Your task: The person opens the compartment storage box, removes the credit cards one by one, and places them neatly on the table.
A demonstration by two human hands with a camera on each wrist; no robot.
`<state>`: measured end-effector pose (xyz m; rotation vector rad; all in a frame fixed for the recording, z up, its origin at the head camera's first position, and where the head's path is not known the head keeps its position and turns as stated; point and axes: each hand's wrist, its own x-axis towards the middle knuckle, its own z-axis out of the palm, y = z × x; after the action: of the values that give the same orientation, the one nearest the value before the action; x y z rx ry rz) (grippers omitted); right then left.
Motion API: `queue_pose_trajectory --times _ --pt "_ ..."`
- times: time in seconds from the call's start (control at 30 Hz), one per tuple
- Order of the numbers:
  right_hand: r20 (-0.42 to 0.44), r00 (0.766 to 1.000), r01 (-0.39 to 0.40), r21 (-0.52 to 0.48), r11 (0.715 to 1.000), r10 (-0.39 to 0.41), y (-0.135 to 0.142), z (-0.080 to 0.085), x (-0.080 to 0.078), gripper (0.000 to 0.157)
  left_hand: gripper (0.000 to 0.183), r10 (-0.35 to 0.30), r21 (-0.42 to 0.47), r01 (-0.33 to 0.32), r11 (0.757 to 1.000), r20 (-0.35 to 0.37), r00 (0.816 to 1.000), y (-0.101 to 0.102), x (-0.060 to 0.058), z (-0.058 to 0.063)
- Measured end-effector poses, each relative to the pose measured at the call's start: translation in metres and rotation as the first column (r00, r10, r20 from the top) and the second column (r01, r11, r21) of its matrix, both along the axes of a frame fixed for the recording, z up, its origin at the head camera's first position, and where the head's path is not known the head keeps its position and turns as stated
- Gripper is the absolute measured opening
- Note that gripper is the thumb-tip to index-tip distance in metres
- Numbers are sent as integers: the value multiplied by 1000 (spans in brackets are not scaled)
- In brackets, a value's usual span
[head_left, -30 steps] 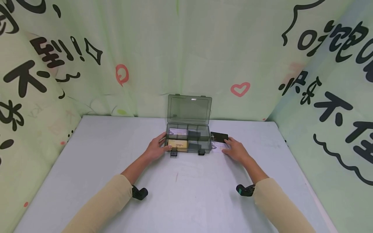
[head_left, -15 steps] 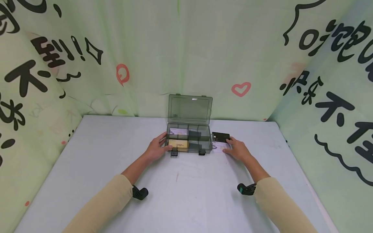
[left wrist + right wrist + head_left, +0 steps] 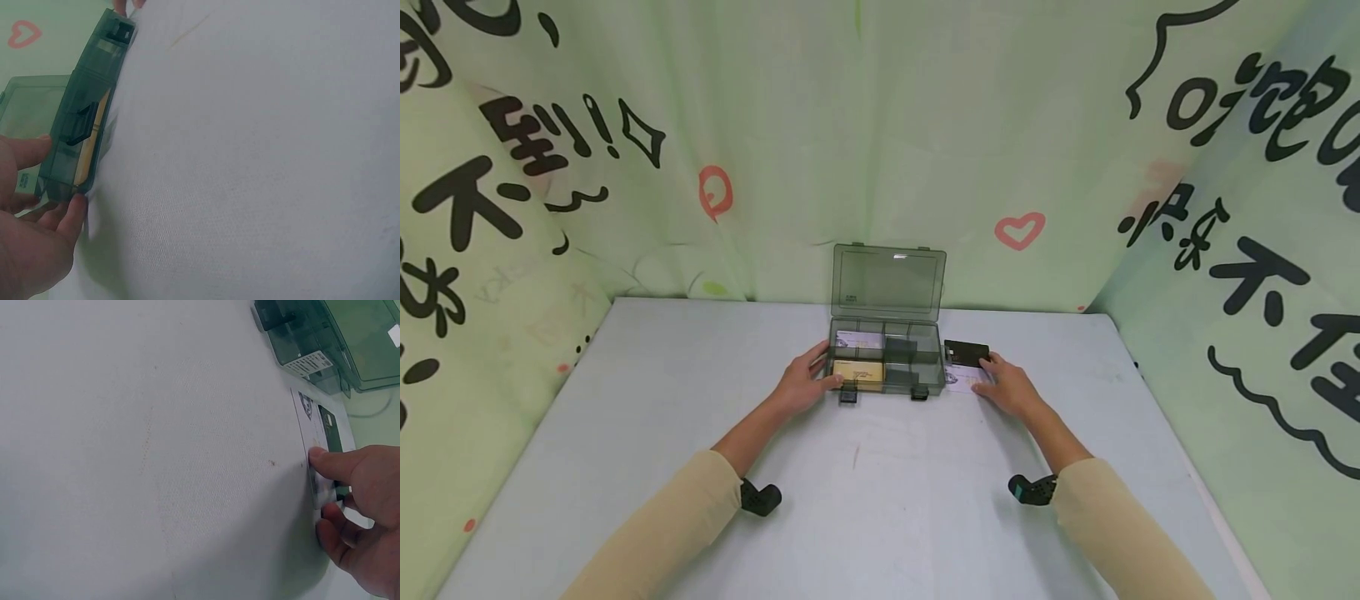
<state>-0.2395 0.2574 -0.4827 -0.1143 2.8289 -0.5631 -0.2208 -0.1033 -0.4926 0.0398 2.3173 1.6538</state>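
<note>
A clear grey plastic compartment box (image 3: pixel 898 388) stands at the back of the table, its lid (image 3: pixel 889 282) raised. My left hand (image 3: pixel 801 383) grips the box's left end, thumb at the front corner, fingers against the side. A yellowish card (image 3: pixel 859 372) lies in the front left compartment, a lilac printed card (image 3: pixel 859 339) in the back left one. Right of the box, a black card (image 3: pixel 966 353) and a pale printed card (image 3: pixel 961 379) lie overlapping on the table. My right hand (image 3: pixel 1009 389) pinches their right end; the thumb touches the pale card in the right wrist view.
Two dark latches, a left one (image 3: pixel 847 397) and a right one (image 3: pixel 919 394), hang at the box's front. The white table (image 3: pixel 880 500) reaches toward me. A pale green curtain (image 3: pixel 790 150) with lettering surrounds it. Black wrist cameras sit on both forearms.
</note>
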Motion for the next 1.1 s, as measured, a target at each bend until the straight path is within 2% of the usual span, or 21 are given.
queue_pose_trajectory --times 0.77,0.93,1.1 --pt "-14 1000 1 -19 1000 -1 1 -1 1 63 76 -1 -2 1 1000 -3 1000 0 0 -2" --pt "-50 999 11 -74 997 -15 2 4 4 63 75 0 -4 0 1000 -1 1000 0 1 0" --pt "-77 996 23 -141 990 -35 0 10 5 56 75 1 -2 -1 1000 -4 1000 1 1 1"
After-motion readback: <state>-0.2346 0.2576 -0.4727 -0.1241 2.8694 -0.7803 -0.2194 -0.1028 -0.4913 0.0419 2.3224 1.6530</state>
